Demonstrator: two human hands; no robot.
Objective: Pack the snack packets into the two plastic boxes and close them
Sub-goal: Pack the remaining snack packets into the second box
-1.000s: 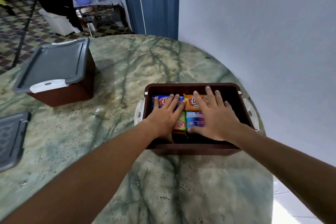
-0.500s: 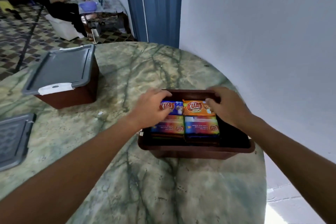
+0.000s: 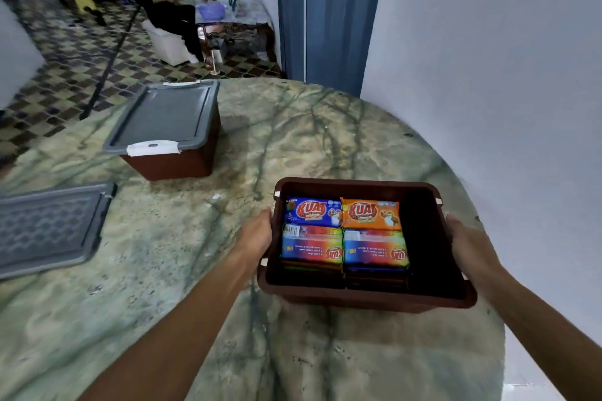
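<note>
Both hands (image 3: pixel 257 236) (image 3: pixel 466 246) gripping open box (image 3: pixel 365 298) sides, fingers hidden under rim; lower packets (image 3: pixel 374 249) obscured.

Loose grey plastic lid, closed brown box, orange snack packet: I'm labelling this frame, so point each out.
Loose grey plastic lid (image 3: pixel 49 228): head view, patterned middle.
Closed brown box (image 3: pixel 176 164): head view, front wall.
Orange snack packet (image 3: pixel 369 213): head view, printed face.

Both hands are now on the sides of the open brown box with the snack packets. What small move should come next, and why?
Probably set the open brown box down and reach the left hand to the loose grey lid lying flat at the table's left. The snack packets already sit in neat rows below the rim, the other box already wears its lid, and the right hand can steady this one.
</note>
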